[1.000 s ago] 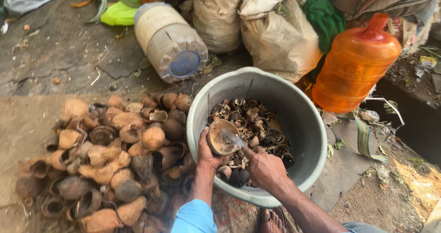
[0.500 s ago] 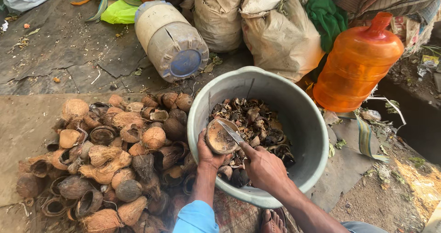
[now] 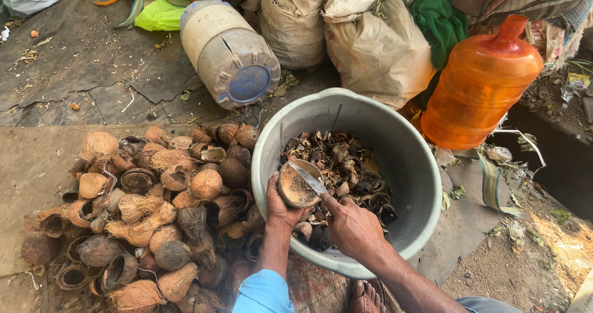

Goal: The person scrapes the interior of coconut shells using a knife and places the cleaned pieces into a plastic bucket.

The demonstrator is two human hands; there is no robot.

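Observation:
My left hand [image 3: 279, 209] grips a brown coconut shell half [image 3: 295, 187] over the near side of a grey-green tub [image 3: 414, 165]. My right hand [image 3: 352, 226] holds a knife [image 3: 307, 178]; its blade lies across the shell's hollow, tip near the upper rim. Inside the tub lies a layer of dark coconut scraps and shell pieces [image 3: 352, 165]. Both hands hover just above these scraps.
A heap of husked coconut shell halves [image 3: 148, 208] sits left of the tub. Behind stand a tipped beige plastic drum [image 3: 231, 54], filled sacks [image 3: 370, 41], and an orange water jug [image 3: 479, 87]. My sandalled foot [image 3: 364, 297] rests under the tub's near edge.
The knife blade has shifted inside the shell, from its right edge to lying across the hollow toward the upper left. The shell and left hand stay almost still.

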